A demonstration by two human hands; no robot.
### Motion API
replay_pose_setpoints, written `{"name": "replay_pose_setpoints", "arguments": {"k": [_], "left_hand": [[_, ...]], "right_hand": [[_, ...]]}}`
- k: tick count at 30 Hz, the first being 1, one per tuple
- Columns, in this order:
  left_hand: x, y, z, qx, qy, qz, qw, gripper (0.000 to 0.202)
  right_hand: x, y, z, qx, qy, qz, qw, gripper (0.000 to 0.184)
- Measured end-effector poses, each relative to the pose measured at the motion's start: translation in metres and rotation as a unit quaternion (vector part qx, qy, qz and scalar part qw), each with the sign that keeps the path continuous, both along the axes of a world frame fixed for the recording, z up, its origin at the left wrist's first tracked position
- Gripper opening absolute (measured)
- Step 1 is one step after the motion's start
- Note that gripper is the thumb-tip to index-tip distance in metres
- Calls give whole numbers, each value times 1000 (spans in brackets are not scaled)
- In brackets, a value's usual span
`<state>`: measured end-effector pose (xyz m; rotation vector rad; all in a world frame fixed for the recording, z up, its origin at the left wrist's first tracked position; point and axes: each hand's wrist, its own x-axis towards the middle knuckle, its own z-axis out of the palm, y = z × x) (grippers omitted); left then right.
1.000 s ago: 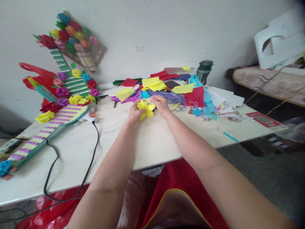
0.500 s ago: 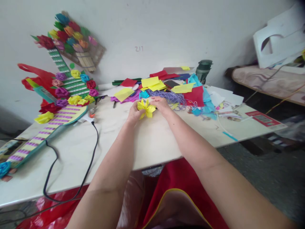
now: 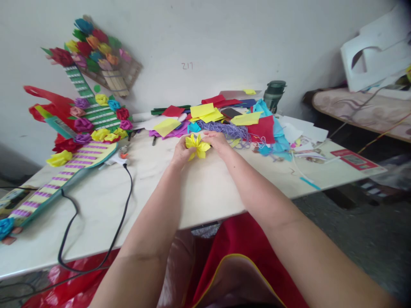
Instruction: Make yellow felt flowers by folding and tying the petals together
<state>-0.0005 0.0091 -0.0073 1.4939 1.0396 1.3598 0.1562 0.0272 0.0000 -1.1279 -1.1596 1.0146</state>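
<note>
Beyond my right hand stands a dark green bottle, contents unseen. Up and left of my left hand, a stick vase holds paper flowers. My left hand pinches the yellow flower between both hands; hidden right fingertips leave me unable to tell their grip. Purple yarn lies just past them.

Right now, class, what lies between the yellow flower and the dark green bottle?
In the head view: the right hand, tangled purple yarn, yellow paper and light blue material.
</note>
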Motion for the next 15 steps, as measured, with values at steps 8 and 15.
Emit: {"name": "replay_pose_setpoints", "arguments": {"k": [8, 15], "left_hand": [[1, 0, 0, -2, 13, 9, 1000, 49], [0, 2, -2, 7, 30, 5, 1000, 49]], "right_hand": [[-1, -6, 4, -13, 4, -6, 1000, 9], [-1, -6, 3, -11, -10, -12, 1000, 7]]}}
